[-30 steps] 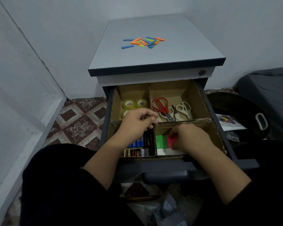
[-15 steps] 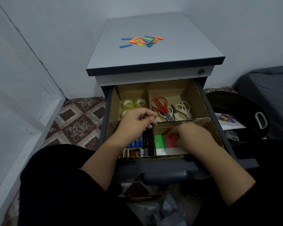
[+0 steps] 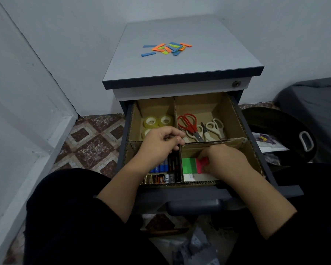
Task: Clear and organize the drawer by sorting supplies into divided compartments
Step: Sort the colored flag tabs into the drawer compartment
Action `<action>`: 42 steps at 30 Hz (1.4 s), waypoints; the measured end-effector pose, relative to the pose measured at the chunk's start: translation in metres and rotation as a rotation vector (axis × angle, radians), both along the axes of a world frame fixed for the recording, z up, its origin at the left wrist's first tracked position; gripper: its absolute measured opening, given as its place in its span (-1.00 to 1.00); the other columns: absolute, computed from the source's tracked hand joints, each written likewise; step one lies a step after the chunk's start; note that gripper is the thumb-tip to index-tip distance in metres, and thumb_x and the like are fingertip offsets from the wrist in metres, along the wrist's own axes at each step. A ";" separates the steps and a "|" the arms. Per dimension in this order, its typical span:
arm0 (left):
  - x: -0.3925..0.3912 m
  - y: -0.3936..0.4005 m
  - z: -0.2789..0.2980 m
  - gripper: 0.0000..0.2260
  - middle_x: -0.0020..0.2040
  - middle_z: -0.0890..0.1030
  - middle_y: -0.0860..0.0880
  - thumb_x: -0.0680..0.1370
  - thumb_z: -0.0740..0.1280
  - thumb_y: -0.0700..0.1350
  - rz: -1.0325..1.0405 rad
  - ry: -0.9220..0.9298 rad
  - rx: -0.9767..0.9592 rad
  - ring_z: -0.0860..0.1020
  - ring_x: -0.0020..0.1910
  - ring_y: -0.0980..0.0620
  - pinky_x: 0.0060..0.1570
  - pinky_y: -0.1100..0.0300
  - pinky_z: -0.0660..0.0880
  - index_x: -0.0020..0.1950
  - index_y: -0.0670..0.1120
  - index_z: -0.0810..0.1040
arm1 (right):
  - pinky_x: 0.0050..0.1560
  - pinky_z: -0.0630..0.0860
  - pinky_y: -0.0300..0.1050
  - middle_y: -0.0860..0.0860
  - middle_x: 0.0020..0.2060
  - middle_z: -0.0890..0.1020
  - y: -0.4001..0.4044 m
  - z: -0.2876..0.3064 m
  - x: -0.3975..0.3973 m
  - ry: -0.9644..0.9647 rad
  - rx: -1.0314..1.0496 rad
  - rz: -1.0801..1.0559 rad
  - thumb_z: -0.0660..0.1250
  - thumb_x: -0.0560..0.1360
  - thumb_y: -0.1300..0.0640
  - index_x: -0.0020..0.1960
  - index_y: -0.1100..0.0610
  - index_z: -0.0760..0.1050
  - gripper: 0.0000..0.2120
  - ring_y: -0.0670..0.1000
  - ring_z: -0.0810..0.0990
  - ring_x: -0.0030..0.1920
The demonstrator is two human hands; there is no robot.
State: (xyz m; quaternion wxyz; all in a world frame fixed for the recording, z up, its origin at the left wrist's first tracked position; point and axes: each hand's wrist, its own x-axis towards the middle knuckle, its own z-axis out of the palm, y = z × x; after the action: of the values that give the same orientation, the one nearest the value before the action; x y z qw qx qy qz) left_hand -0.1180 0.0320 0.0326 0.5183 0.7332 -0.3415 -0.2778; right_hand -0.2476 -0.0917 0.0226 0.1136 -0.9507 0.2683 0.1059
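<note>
Open drawer (image 3: 243,119) at frame center, cardboard dividers making four compartments. Upper-left compartment: clear tape rolls (image 3: 158,121). Upper-right: red scissors (image 3: 189,124) plus beige scissors (image 3: 214,129). Lower-left: markers (image 3: 167,165) lying with long axis up-down in frame, batteries (image 3: 159,178) in a row at the near edge. Lower-right: green sticky notes (image 3: 188,165) beside a pink sticky pad (image 3: 202,164), white paper under them.

Right hand (image 3: 225,161) is down in the lower-right compartment, fingers curled, pinching the pink sticky pad at its right side. Left hand (image 3: 159,144) sits over the lower-left compartment, fingers curled at the center divider (image 3: 177,111); cannot tell if it pinches the cardboard edge or just rests on it.

Key relation: the loose colored strips (image 3: 167,48) lie on the cabinet worktop (image 3: 208,54), upper center of frame, well apart from both hands and straight above them in the picture. The pile spreads left-right, slightly left of center, so the left hand looks nearer and freer. Likely the last unsorted supply, once the pad is settled.
</note>
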 end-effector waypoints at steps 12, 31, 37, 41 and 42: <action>0.000 0.001 0.002 -0.83 -0.15 0.67 0.00 0.58 0.29 -0.26 -0.012 -0.012 0.003 0.56 -0.25 0.18 -0.23 0.34 0.50 -0.05 0.00 0.60 | -0.02 0.54 -0.09 -0.05 0.04 0.60 0.000 0.001 -0.001 -0.015 0.034 -0.049 0.35 0.47 0.06 0.17 -0.15 0.56 -0.71 0.04 0.57 0.04; 0.000 0.000 0.001 -0.84 -0.16 0.67 0.01 0.57 0.29 -0.26 -0.010 -0.004 0.005 0.56 -0.25 0.17 -0.22 0.31 0.50 -0.04 -0.01 0.60 | -0.03 0.50 -0.04 0.08 -0.04 0.58 -0.018 -0.006 -0.012 0.105 0.026 -0.380 0.25 0.55 0.18 0.05 0.16 0.54 -0.86 0.11 0.58 0.04; 0.000 0.000 0.002 -0.83 -0.16 0.67 0.01 0.57 0.28 -0.26 -0.009 -0.007 0.007 0.56 -0.25 0.17 -0.22 0.32 0.50 -0.05 -0.01 0.60 | -0.14 0.46 -0.11 0.00 -0.35 0.39 -0.020 0.002 -0.015 0.116 0.008 -0.389 0.28 0.52 0.15 -0.29 0.10 0.35 -0.77 0.07 0.47 -0.20; 0.000 0.000 0.002 -0.83 -0.15 0.67 0.01 0.57 0.28 -0.26 -0.011 -0.011 0.010 0.56 -0.24 0.17 -0.22 0.33 0.51 -0.04 -0.01 0.60 | -0.15 0.45 -0.11 0.00 -0.33 0.40 -0.020 0.002 -0.016 0.110 -0.006 -0.390 0.28 0.53 0.14 -0.20 0.10 0.39 -0.86 0.07 0.48 -0.18; 0.000 0.000 0.002 -0.83 -0.15 0.67 0.01 0.57 0.28 -0.25 -0.010 -0.012 0.010 0.56 -0.24 0.17 -0.22 0.32 0.50 -0.04 -0.01 0.60 | -0.15 0.44 -0.11 -0.01 -0.32 0.40 -0.019 0.001 -0.016 0.109 -0.010 -0.382 0.27 0.53 0.14 -0.16 0.10 0.43 -0.90 0.08 0.49 -0.17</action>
State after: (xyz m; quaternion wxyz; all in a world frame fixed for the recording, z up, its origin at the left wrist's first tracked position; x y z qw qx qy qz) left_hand -0.1176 0.0325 0.0343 0.5111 0.7359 -0.3467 -0.2775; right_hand -0.2639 -0.1108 0.0239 0.1121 -0.8759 0.4502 0.1323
